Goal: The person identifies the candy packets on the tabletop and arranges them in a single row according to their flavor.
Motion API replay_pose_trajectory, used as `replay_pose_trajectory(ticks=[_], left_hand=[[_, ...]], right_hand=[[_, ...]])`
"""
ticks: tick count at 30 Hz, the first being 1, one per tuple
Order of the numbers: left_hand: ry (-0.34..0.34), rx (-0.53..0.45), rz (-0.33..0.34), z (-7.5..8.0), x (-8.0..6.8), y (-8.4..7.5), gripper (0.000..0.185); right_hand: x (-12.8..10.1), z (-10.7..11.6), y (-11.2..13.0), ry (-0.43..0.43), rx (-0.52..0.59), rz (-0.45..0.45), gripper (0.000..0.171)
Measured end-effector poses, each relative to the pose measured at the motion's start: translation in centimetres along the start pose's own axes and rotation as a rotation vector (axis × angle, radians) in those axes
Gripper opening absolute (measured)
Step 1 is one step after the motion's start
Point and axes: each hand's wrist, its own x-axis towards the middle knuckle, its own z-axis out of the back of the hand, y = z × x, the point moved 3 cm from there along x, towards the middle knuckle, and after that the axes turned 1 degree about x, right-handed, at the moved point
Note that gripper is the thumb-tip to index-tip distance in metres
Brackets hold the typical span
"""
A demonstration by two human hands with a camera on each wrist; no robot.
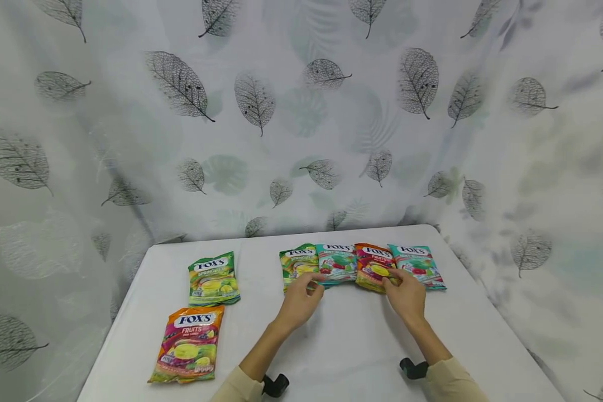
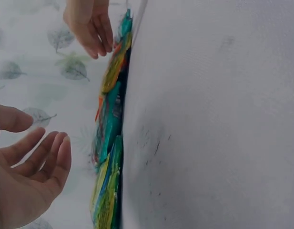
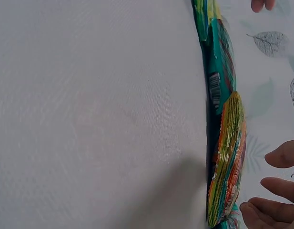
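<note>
Six glossy foil candy bags lay on the white table (image 1: 341,340)

Four overlapped in a row (image 1: 362,265); two lay apart at the left (image 1: 201,312); the left hand (image 1: 298,301) and right hand (image 1: 407,296) rested at the row's near edge, each grip loose, fingers relaxed, clasping nothing.
</note>
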Motion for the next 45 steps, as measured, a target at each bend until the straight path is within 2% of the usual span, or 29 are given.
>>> replay_pose_trajectory(ticks=[6, 10, 23, 30, 37, 45], left_hand=[[0.049, 0.017, -0.005, -2.1, 0.9, 0.0, 0.029], [0.064, 0.009, -0.008, -3.3, 1.5, -0.4, 0.031], [0.118, -0.038, -0.014, -6.6, 3.1, -0.4, 0.036], [0.114, -0.013, 0.004, -8.2, 3.8, -0.1, 0.038], [0.113, 0.029, 0.028, -9.1, 4.1, 0.3, 0.041], [0.114, 0.061, 0.020, -10.2, 4.5, 0.4, 0.045]], right_hand=[[0.3, 0.6, -1.1, 0.055, -0.027, -0.028, 0.034], [0.7, 0.6, -1.6, 0.060, -0.033, -0.037, 0.034], [1.9, 0.5, -1.5, 0.144, -0.079, -0.064, 0.040], [2.2, 0.4, -1.8, 0.197, -0.070, -0.074, 0.043], [2.4, 0.5, -2.1, 0.219, -0.056, -0.090, 0.046], [2.9, 0.3, -2.5, 0.236, -0.083, -0.075, 0.048]])
